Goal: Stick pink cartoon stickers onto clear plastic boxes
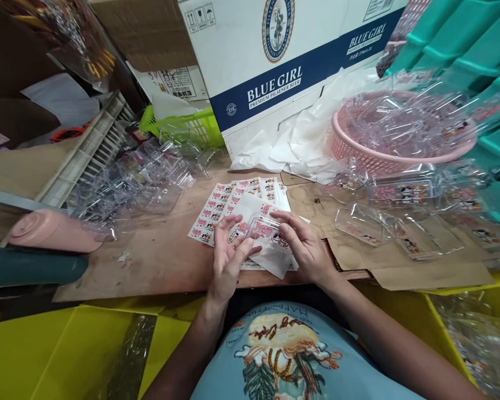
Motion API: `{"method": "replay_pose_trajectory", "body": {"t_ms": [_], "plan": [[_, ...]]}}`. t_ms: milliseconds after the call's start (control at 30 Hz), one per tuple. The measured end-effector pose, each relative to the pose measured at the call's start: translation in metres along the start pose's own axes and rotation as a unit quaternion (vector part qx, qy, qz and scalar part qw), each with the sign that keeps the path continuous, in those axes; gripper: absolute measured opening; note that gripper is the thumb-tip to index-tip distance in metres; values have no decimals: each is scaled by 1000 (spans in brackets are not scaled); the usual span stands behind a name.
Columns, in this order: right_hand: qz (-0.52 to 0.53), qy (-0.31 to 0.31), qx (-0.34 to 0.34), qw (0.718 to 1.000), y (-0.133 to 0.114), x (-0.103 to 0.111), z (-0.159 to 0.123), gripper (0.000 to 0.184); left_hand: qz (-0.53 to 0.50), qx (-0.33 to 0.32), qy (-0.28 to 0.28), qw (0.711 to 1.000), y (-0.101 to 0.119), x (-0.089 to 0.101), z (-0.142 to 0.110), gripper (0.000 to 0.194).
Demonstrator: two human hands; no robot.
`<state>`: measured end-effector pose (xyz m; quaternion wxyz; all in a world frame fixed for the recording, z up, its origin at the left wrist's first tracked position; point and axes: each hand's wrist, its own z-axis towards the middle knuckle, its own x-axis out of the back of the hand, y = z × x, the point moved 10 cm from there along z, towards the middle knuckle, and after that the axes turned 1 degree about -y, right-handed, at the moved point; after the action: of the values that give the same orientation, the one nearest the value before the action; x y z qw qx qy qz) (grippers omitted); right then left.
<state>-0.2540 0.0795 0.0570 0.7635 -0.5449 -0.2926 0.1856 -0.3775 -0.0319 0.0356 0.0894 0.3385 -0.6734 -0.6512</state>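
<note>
A small clear plastic box [261, 226] is held up between my two hands, with red and cat-figure print showing on or through it. My left hand [228, 253] grips its left end, thumb at the near corner and fingers curved behind. On the right end, my right hand [303, 247] has its fingers closed over the edge. Beneath lie sticker sheets [210, 215] printed with red lettering and cats, spread in an overlapping pile. A pale backing sheet [275, 265] lies on top of them, partly hidden by the box and hands.
Clear boxes [137, 172] are heaped at the left, near a pink bottle [52, 230]. To the right, stickered boxes [425, 236] lie before a pink basket [404, 158] of more boxes. A large beer carton [241, 122] stands behind; yellow bins [445, 333] flank my lap.
</note>
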Motion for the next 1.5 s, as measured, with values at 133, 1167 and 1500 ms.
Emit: {"method": "replay_pose_trajectory", "body": {"t_ms": [133,1167,1500], "plan": [[-28,-16,19,999,-3,-5,-1,33,10,41,-68,997,-2,-4,4,53],[-55,-19,55,997,4,-17,-6,29,16,31,-40,999,-18,14,8,47],[-54,-16,48,997,8,-19,-7,28,50,-10,-32,998,-18,16,10,47]]}}
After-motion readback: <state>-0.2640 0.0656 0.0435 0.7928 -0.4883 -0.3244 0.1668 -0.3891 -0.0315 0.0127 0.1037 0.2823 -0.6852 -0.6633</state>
